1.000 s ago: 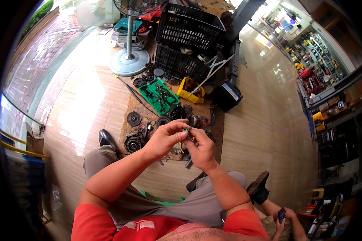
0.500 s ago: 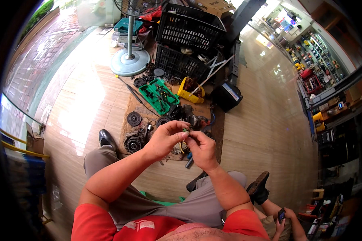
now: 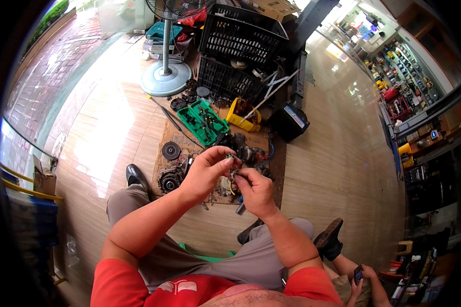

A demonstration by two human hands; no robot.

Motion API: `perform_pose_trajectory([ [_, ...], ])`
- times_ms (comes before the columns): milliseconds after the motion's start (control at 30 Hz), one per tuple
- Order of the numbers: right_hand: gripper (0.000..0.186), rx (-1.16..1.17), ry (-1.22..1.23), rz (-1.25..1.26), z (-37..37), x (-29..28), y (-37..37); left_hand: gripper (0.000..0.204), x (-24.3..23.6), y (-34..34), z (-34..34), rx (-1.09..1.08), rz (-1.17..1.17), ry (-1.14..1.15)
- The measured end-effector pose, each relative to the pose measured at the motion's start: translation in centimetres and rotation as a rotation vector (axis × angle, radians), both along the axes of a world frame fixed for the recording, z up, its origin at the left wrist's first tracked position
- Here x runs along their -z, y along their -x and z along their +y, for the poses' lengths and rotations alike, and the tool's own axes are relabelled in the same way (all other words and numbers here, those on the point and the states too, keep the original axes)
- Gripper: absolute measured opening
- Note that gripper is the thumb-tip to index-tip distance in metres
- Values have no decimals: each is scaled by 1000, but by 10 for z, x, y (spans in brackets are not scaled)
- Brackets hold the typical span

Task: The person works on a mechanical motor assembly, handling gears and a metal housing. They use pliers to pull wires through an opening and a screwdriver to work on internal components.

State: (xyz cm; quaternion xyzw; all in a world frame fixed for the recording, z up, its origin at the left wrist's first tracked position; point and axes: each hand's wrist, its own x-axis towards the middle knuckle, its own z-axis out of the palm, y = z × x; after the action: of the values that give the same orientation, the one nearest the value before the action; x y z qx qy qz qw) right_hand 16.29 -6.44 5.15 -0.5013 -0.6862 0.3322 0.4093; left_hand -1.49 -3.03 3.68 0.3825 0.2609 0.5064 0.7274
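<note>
My left hand (image 3: 208,171) is closed, its thumb and fingers pinching a small greenish round part (image 3: 229,156). Just below and to the right, my right hand (image 3: 256,190) is pinched on something small and thin that I cannot make out. Both hands hover over a dirty cardboard sheet (image 3: 161,148) spread with greasy machine parts. Left of my left hand lie a dark ring-shaped housing (image 3: 170,181) and a black pulley-like disc (image 3: 171,150). Partly behind my hands is a dark metal mechanism (image 3: 251,152).
Beyond the hands lie an open green tool case (image 3: 204,123) and a yellow container (image 3: 244,115). Black crates (image 3: 241,38) are stacked behind, with a fan base (image 3: 165,79) to their left and a black battery-like box (image 3: 289,123) to the right. Another person's hand holds a phone (image 3: 358,275).
My left hand has risen slightly and turned, lifting the small greenish part. My fingertips have come apart a little, the right hand staying slightly lower.
</note>
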Motion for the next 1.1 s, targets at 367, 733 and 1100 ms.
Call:
perform_pose_trajectory([
  [367,8,-3,-13,5,1,1,3,23,-6,9,6,53,-270,35],
  [733,9,2,-23,-118,4,-2,-1,22,-15,40,24,-110,-345,3],
  [1100,12,92,13,-363,19,-12,-29,22,-27,64,37,-243,-358,-82],
])
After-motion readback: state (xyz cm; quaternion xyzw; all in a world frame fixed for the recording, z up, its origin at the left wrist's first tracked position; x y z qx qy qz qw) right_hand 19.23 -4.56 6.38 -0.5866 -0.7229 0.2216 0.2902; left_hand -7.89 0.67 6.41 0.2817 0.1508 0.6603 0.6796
